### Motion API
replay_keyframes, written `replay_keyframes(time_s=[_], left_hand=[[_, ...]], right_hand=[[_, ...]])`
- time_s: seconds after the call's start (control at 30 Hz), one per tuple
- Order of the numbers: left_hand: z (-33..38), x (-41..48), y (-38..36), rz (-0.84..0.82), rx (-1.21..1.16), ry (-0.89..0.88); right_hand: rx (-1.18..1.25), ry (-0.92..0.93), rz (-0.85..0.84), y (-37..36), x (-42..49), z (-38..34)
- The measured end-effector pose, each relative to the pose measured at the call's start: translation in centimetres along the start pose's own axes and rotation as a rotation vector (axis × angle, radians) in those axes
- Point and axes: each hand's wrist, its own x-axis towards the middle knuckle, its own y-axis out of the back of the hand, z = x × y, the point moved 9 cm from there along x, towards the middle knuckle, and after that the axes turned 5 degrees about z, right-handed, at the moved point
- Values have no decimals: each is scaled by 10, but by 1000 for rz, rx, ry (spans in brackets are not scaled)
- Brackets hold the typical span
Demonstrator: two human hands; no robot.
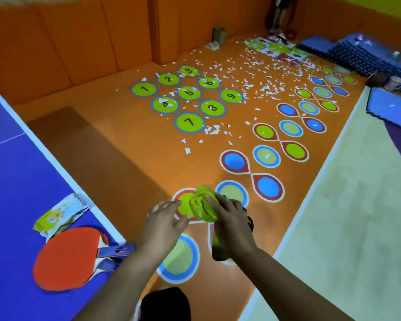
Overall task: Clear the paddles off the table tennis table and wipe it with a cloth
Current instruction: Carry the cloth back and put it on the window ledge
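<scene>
Right grip (232, 225) clutching a bunched green cloth (202, 205) above the floor just off the table's (14, 181) right edge, left grip (163, 224) touching it with loosely spread fingers, red paddles (65, 258) lying stacked at that edge, leaflet (60, 214) sitting beside them.

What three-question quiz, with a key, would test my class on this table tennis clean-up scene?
1. True or false: the red-faced, blue-handled paddles have been cleared off the blue table tennis table.
2. The crumpled yellow-green cloth is: A) spread on the table; B) held above the orange floor; C) lying on the paddles.
3. Short answer: what lies on the table just beyond the paddles?

Key:
1. False; they lie at its corner.
2. B; the right hand grips it.
3. A yellow-green printed paper packet.
</scene>
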Motion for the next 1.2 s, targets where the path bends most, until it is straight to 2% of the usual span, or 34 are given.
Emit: replay_keyframes(time_s=[0.17,0.3,0.4,0.5,0.63,0.77,0.9,1.0,1.2], left_hand=[[7,77,-15,39,-487,277],[7,157,-1,301,-695,332],[21,222,5,303,-793,300],[24,280,15,305,-709,244],[17,347,42,360,-574,166],[6,405,67,409,-502,181],[-16,463,75,445,-478,226],[-27,506,87,485,-465,254],[-59,573,126,678,-579,392]], right_hand=[[84,121,47,5,85,7],[214,135,20,9,164,24],[247,121,-30,14,221,49],[200,115,-31,21,277,77],[256,44,-10,25,350,104],[306,58,-18,11,434,104],[437,203,-38,-18,522,86],[471,303,-161,-47,585,74],[529,501,-257,-69,712,39]])
